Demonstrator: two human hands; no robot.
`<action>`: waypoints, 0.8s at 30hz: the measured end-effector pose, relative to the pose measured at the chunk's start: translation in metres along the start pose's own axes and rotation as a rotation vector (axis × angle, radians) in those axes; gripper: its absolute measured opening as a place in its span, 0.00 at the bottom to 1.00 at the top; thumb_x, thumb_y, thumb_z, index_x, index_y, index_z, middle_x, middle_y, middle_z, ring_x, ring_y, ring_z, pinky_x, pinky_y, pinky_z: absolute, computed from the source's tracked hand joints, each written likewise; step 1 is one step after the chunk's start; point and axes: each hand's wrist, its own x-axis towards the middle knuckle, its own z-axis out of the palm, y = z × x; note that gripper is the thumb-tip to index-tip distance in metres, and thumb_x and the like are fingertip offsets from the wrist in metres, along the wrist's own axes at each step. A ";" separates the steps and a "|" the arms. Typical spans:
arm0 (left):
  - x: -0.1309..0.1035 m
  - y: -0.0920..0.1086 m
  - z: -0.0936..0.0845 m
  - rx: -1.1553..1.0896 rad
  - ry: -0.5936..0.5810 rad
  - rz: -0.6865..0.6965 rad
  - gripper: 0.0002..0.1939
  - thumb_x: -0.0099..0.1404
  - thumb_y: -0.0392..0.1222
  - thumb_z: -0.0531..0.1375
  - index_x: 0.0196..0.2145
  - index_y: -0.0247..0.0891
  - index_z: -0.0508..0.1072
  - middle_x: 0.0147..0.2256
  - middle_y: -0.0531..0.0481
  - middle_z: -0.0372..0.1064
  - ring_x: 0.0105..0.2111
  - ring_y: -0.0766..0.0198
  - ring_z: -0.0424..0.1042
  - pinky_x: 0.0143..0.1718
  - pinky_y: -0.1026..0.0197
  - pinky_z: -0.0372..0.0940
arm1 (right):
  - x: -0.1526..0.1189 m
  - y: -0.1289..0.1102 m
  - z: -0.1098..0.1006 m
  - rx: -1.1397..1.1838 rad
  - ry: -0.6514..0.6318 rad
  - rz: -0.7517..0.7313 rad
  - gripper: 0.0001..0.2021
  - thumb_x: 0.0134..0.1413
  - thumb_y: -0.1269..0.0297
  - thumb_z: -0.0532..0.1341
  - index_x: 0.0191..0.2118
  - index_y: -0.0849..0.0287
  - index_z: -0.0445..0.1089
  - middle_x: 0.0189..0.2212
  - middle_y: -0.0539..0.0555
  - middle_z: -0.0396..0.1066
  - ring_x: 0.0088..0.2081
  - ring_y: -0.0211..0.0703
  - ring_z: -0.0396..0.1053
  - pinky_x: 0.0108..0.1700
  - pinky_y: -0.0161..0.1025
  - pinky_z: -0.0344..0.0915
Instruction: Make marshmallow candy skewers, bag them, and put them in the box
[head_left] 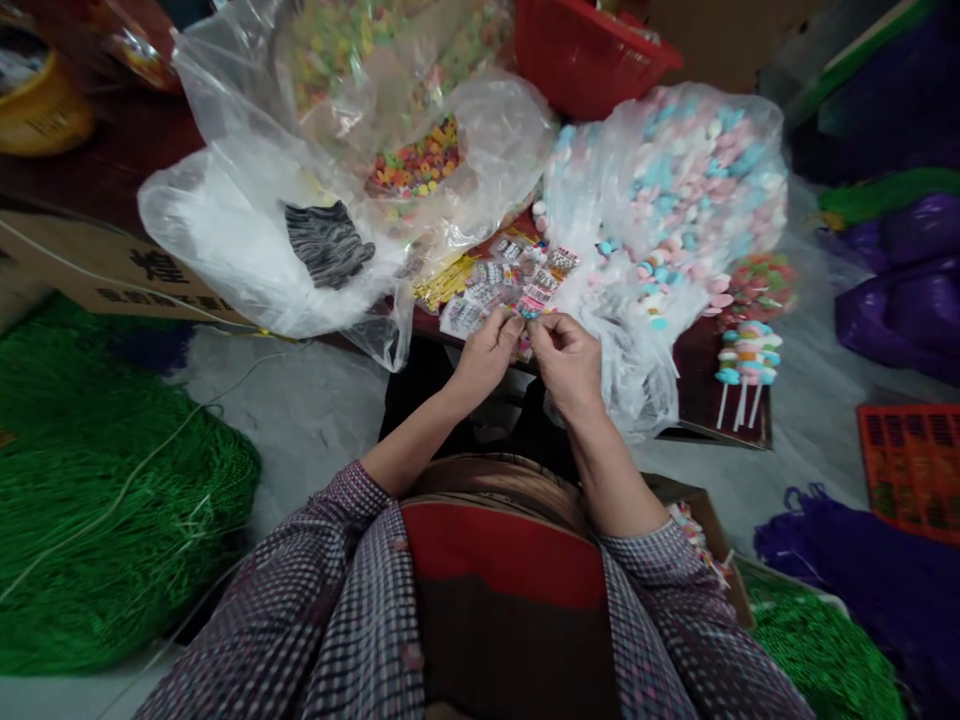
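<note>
The person's two hands meet over the near edge of the dark red worktop (694,362), so I take that spot as the centre of the clock, with twelve straight ahead. The left hand (484,362) comes in bent, its fingers (510,326) closed in a pinch; the right hand (571,362) mirrors it, thumb and fingertip pressed together. Between them, right at the tips, is a small colourful piece (527,313) – too tiny from here to say what it is, though both hands seem to have hold of it.

Just beside the left hand, at eleven, lie printed packets (491,283) in a loose spread, with gold ties (446,282) next to them at ten. Farther out at eleven sits a big clear bag of bright little rings (416,160). A white plastic bag (217,265) slumps towards ten, a dark grey bundle (330,243) showing on it.

At one o'clock there's a bag of pastel sweets (697,180), some spilling from its mouth near the right hand, and beyond, just past twelve, a red basin (589,55). Out at three, pastel skewers (748,355) rest at the worktop's corner, sticks pointing back towards the person. Down on the floor, a green heap of strands (97,530) fills eight to nine – and a purple heap (862,590) lies at four.
</note>
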 end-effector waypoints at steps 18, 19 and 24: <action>0.000 0.052 -0.002 -0.312 -0.196 -0.118 0.35 0.71 0.68 0.52 0.19 0.39 0.69 0.14 0.55 0.55 0.18 0.71 0.56 0.24 0.66 0.58 | 0.000 -0.028 -0.018 -0.086 0.049 -0.240 0.06 0.58 0.65 0.63 0.29 0.53 0.72 0.27 0.48 0.70 0.31 0.40 0.65 0.39 0.41 0.64; 0.002 0.054 -0.003 -0.364 -0.178 -0.142 0.35 0.72 0.68 0.49 0.20 0.39 0.69 0.14 0.56 0.54 0.17 0.71 0.51 0.22 0.66 0.54 | -0.002 -0.028 -0.017 -0.096 0.026 -0.240 0.07 0.58 0.66 0.63 0.29 0.53 0.72 0.27 0.48 0.70 0.30 0.40 0.65 0.38 0.40 0.63; 0.000 0.051 -0.012 -0.115 -0.262 -0.197 0.35 0.74 0.59 0.55 0.13 0.38 0.65 0.12 0.55 0.54 0.14 0.73 0.49 0.19 0.64 0.45 | -0.001 -0.025 -0.018 -0.131 0.047 -0.219 0.07 0.58 0.64 0.62 0.29 0.53 0.73 0.26 0.48 0.71 0.30 0.39 0.65 0.37 0.40 0.63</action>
